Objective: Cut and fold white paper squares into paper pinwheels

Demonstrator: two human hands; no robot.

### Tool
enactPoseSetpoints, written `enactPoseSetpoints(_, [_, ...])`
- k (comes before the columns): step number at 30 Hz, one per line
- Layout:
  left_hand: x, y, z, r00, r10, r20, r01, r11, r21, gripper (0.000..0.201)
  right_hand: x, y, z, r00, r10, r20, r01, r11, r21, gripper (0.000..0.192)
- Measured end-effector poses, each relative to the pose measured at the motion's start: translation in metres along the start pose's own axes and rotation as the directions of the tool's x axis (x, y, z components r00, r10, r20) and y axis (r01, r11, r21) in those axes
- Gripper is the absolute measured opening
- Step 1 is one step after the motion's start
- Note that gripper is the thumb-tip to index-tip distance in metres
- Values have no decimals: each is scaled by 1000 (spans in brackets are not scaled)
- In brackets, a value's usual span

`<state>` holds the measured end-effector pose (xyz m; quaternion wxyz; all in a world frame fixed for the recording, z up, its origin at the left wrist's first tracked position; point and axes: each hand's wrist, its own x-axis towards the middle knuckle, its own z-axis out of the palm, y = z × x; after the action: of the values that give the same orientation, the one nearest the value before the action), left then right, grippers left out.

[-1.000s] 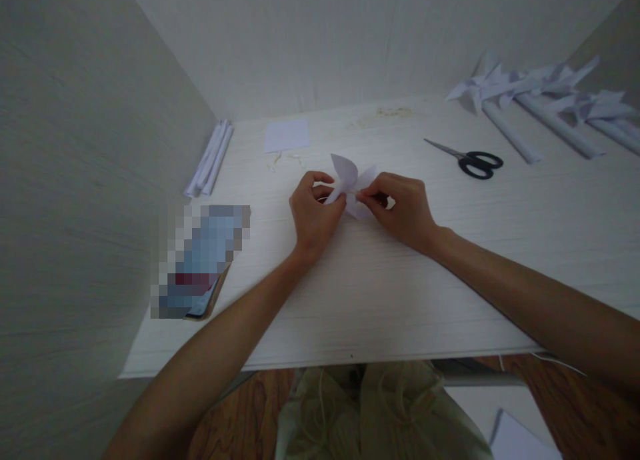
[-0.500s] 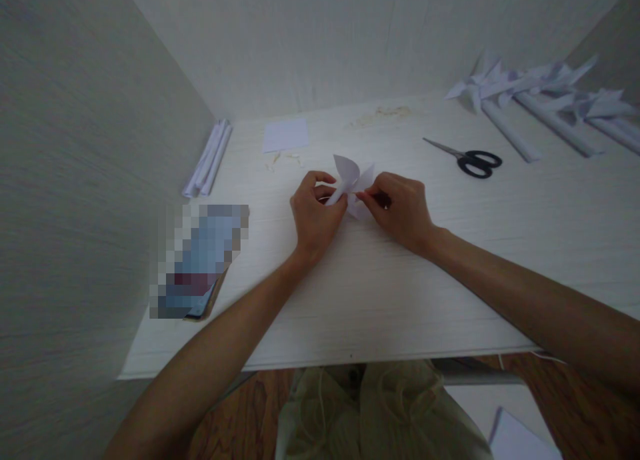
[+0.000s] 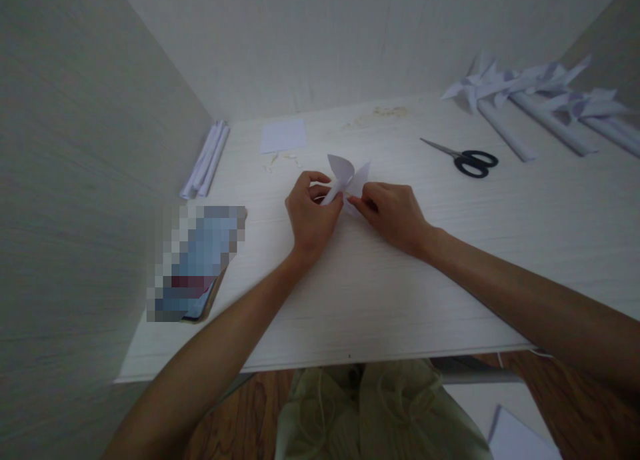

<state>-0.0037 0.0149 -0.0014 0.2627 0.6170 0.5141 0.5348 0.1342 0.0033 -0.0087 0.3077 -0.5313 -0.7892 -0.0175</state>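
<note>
A white paper pinwheel [image 3: 342,169] with curled blades is held above the middle of the white table. My left hand [image 3: 313,210] is closed around it from the left, thumb and fingers pressing near its centre. My right hand [image 3: 393,210] is on its right side, fingers curled and the tips meeting at the pinwheel's centre. Whatever is between the right fingertips is too small to make out. Part of the pinwheel is hidden behind both hands.
Scissors [image 3: 470,161] lie to the right. Finished-looking paper pinwheels on rolled sticks [image 3: 540,90] are at the back right. Rolled paper tubes [image 3: 206,160], a blurred phone [image 3: 203,260] and a square paper sheet [image 3: 283,136] are on the left. Small pale bits [image 3: 393,111] lie at the back.
My right hand has moved slightly left, its fingertips now closer against the pinwheel's centre. My left hand keeps its hold. The whole view has shifted a little.
</note>
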Motion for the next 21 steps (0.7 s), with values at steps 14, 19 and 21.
enactPoseSetpoints(14, [0,0,0,1000,18,16,-18,1000,11,24,2,4,1,1000,27,0,-26,996,89,38])
enactPoseSetpoints(19, [-1,-1,0,1000,11,16,-12,1000,6,24,2,4,0,1000,10,-19,-7,993,119,38])
enactPoseSetpoints(21, [-1,0,0,1000,9,14,-10,1000,4,24,1,5,1,1000,-4,-26,7,991,137,36])
